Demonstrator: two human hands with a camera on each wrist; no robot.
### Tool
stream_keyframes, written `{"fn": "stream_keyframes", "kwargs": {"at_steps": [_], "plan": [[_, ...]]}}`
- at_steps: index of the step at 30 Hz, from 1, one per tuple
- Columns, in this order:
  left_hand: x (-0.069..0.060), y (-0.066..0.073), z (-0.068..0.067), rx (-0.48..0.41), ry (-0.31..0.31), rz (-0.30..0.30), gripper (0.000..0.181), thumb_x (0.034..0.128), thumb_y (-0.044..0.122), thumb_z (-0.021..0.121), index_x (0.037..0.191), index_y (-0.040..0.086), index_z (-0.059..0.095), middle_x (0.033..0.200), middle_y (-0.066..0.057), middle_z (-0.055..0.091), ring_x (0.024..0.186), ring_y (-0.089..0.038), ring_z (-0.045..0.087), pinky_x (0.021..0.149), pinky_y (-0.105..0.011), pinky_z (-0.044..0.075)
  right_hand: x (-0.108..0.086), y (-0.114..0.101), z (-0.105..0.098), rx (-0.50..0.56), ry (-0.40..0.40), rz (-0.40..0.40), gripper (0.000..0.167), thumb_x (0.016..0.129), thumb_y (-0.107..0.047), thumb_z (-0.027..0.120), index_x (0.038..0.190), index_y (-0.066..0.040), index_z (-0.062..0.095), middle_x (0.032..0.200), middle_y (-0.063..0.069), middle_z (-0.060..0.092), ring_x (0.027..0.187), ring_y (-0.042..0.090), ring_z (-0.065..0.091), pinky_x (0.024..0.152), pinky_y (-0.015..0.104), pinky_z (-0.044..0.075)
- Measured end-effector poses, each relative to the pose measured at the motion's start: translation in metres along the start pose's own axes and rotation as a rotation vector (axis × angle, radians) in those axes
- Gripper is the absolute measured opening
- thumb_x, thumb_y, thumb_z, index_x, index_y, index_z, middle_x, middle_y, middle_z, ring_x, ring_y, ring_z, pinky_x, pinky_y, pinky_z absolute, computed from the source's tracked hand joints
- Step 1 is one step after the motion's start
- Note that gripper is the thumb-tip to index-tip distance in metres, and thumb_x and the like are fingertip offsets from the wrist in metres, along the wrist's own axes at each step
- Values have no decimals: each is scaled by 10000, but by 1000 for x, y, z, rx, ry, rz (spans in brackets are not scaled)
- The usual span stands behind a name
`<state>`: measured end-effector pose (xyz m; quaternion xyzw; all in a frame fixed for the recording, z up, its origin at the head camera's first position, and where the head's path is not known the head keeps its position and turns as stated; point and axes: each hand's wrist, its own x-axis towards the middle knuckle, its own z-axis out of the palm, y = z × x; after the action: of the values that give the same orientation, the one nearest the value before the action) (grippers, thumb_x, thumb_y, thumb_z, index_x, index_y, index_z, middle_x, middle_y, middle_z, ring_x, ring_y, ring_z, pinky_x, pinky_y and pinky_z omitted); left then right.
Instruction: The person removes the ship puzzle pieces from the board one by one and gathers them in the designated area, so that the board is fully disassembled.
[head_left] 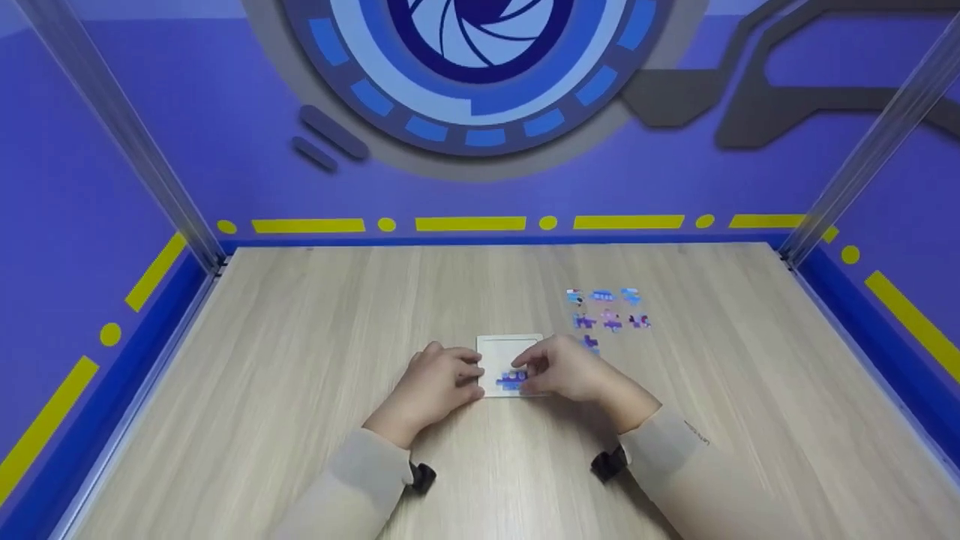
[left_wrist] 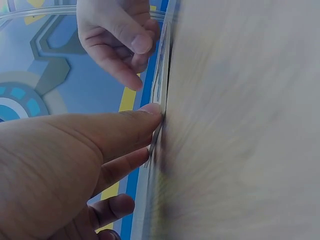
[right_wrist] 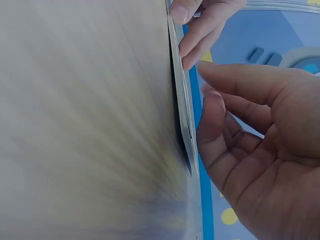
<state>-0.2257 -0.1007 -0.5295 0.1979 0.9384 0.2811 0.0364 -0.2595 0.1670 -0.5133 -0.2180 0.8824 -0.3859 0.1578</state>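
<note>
A small white puzzle tray (head_left: 495,352) with a raised rim lies at the middle of the table's near half. Joined blue and purple jigsaw pieces (head_left: 510,381) lie in its near part, partly covered by the right hand. My left hand (head_left: 439,379) touches the tray's left edge with thumb and fingertips; the left wrist view has its thumb (left_wrist: 135,120) on that edge. Over the tray's right side is my right hand (head_left: 566,367), fingers bent and thumb apart from the index finger. No piece shows between its fingers in the right wrist view.
Behind the right hand, several loose jigsaw pieces (head_left: 602,295) lie in rows on the wooden table (head_left: 337,300). One purple piece (head_left: 590,343) is partly hidden by that hand. Blue-purple panels (head_left: 480,199) with yellow marks stand around the table.
</note>
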Motion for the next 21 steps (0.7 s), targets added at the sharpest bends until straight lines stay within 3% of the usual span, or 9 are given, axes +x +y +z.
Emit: {"fn": "stream_keyframes", "kwargs": {"at_steps": [16, 21], "plan": [[0, 0, 0, 5, 5, 9, 296, 1031, 259, 836, 1292, 122, 866, 1528, -41, 750, 1306, -336, 627, 1099, -542, 463, 0, 3, 1, -110, 1, 25, 240, 937, -99, 891, 1175, -64, 888, 1071, 53, 837, 918, 140, 653, 809, 316, 570], [-1, 1, -1, 1, 5, 5, 305, 1029, 262, 840, 1296, 115, 862, 1528, -43, 749, 1320, -340, 629, 1109, -547, 460, 0, 3, 3, -114, 7, 15, 213, 930, -78, 887, 1143, -61, 886, 1016, 37, 826, 892, 132, 642, 814, 320, 560]]}}
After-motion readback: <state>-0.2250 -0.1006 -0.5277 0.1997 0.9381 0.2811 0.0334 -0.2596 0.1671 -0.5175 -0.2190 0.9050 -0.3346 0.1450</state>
